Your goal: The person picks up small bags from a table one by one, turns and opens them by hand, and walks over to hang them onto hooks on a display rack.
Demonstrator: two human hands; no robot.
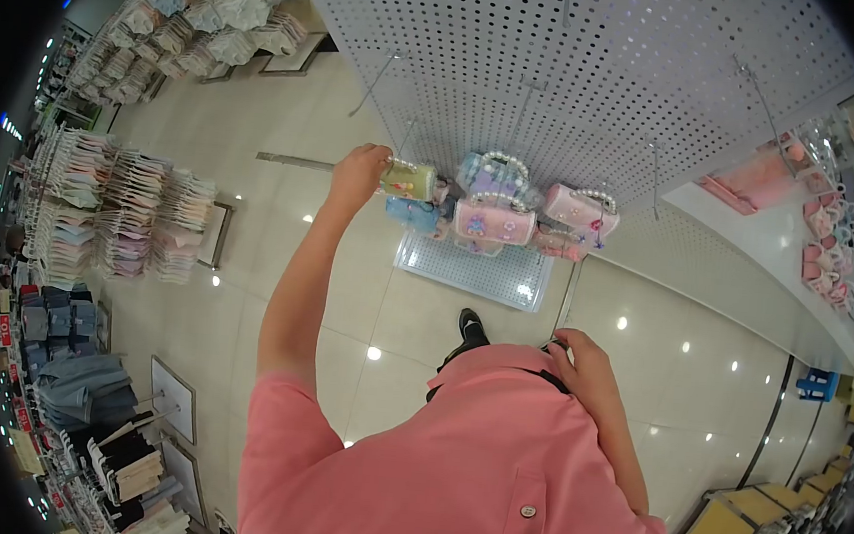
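Observation:
My left hand (359, 176) reaches out to the pegboard display, its fingers closed at the pearl handle of a small green handbag (409, 179). Below that bag hangs a blue handbag (411, 214). Beside them are a lilac-blue handbag (494, 177), a pink handbag with flowers (494, 223) and another pink handbag (580, 209), with beaded handles showing on several. My right hand (585, 362) is at the waist of my pink shirt (463, 451), fingers curled by a small dark thing that I cannot make out.
A white pegboard (603, 70) with metal hooks (371, 82) rises ahead, above a low perforated shelf (472, 269). Clothes racks (116, 202) stand at the left. At the right are a white shelf (751, 232) with pink goods and, farther off, a blue stool (817, 385).

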